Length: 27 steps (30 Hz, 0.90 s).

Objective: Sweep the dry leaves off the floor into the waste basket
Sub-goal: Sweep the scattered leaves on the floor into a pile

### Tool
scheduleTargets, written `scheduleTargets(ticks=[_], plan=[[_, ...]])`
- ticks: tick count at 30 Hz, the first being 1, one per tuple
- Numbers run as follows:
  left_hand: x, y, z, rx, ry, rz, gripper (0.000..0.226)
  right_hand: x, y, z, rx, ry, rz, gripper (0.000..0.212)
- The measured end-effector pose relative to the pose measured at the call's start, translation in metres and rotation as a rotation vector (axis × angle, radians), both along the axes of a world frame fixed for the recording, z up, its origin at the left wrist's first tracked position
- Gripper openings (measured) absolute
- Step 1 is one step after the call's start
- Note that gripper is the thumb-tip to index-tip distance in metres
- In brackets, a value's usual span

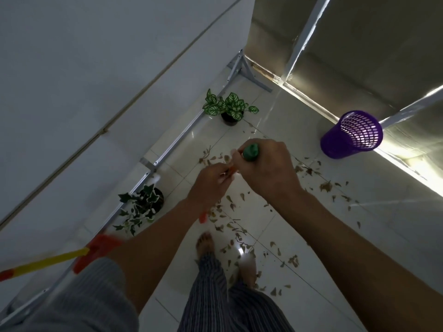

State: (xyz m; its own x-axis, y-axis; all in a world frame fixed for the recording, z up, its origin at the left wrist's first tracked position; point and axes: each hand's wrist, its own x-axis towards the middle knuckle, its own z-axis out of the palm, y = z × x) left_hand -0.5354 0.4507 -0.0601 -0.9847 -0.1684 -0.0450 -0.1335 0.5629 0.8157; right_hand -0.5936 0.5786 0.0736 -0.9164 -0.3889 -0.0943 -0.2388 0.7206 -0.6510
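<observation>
Presently, risk: leaves (242, 226) lie strewn over the floor (323, 236) from near the pots across the middle toward the basket (345, 140), which stands upright well apart at right, so a broad stroke could scatter them under the rack or tip a pot (230, 117); right hand (266, 168) wraps a green handle-top (251, 152), left hand (211, 180) pinches an orange shaft below it, grip details partly blurred. Leaves: small, brown, curled, dry, loosely spread, likely light and easily blown
</observation>
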Motion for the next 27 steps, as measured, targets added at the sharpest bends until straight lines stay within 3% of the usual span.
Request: scheduleTargets(ticks=[7,10,14,18,27], plan=[[-0.050,-0.025,0.051,-0.118,0.227,-0.089,0.019,-0.045,-0.008,0.052,-0.172,0.232,-0.137,0.033],[-0.064,-0.035,0.052,-0.130,0.254,-0.083,0.023,-0.052,-0.008,0.053,-0.210,0.196,-0.181,0.031],[-0.073,-0.047,0.025,-0.162,0.195,-0.096,0.021,-0.049,-0.008,0.027,-0.204,-0.012,-0.146,0.012],[-0.075,-0.055,-0.011,-0.143,0.088,-0.186,0.020,-0.038,-0.008,-0.012,-0.070,-0.149,-0.082,0.017],[-0.072,-0.026,-0.010,0.019,-0.034,-0.235,0.013,-0.034,-0.007,-0.008,0.060,-0.068,-0.128,0.009]])
